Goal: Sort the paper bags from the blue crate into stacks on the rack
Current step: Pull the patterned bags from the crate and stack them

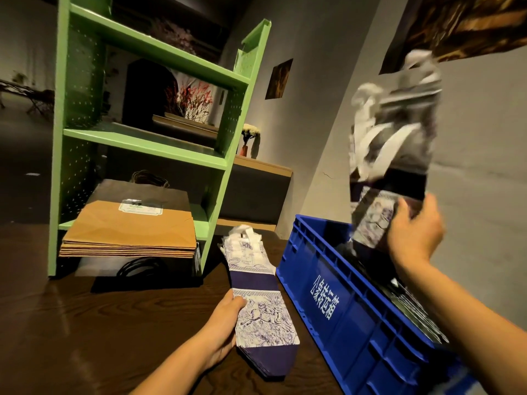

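— Blue-printed bundle (pixel 258 292): how is it held?
— Gripped at its side by the left hand (pixel 225 323), resting on the table (pixel 85 323). One bag (pixel 396 132) is pinched by the right hand (pixel 413 232), lifted above the crate (pixel 342 312).

The raised bag (pixel 393 155) is motion-blurred, and the blue crate (pixel 370 332) runs off the bottom edge.

Crate (pixel 370 337): one row of white Chinese characters on its long outer wall, seemingly 公象转运箱; the first two are uncertain.
Label (pixel 140 207): white with green print, on the top brown bag (pixel 134 232); too blurred to read.
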`<move>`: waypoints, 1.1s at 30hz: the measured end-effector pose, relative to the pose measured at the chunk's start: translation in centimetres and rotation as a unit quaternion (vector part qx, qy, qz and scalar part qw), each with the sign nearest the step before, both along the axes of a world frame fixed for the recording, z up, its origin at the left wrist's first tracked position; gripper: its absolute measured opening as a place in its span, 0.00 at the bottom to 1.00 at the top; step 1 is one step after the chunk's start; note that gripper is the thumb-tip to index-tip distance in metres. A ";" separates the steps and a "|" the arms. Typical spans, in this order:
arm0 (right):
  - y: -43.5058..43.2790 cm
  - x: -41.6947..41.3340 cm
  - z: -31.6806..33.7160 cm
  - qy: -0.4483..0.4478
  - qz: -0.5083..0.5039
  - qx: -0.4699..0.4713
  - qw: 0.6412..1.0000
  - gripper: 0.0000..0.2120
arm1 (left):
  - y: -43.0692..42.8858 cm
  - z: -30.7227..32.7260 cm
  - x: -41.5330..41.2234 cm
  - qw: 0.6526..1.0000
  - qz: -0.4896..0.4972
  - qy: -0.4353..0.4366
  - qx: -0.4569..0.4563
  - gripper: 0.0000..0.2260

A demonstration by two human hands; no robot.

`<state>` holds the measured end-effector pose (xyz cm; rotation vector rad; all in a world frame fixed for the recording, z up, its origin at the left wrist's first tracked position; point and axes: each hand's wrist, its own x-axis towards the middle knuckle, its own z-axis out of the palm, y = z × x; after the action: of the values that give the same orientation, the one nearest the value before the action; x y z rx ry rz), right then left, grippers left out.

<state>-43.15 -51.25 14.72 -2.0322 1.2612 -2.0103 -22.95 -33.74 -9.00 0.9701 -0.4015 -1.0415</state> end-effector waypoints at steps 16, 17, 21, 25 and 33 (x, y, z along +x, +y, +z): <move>12.0 5.9 -2.6 0.102 0.302 0.120 0.940 0.03 | 1.2 0.4 1.2 0.995 0.026 -0.091 0.004 0.19; 11.8 6.3 -3.3 0.096 0.308 0.143 0.936 0.04 | 1.4 0.6 1.1 0.995 0.030 -0.092 0.000 0.19; 9.7 7.6 -10.9 0.075 0.270 0.242 0.929 0.07 | 1.3 0.3 1.2 0.995 0.050 -0.081 -0.009 0.19; 9.0 7.8 -16.9 0.133 0.242 0.286 0.918 0.09 | 2.0 0.7 0.9 0.995 0.041 -0.085 -0.031 0.23; 7.4 5.6 -9.3 0.001 0.304 0.188 0.934 0.10 | 1.9 0.6 1.3 0.993 0.060 -0.084 -0.056 0.14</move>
<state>-37.56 -43.86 5.46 -1.9119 0.7874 -1.3686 -21.66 -31.87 -8.40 0.9720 -0.5276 -0.8233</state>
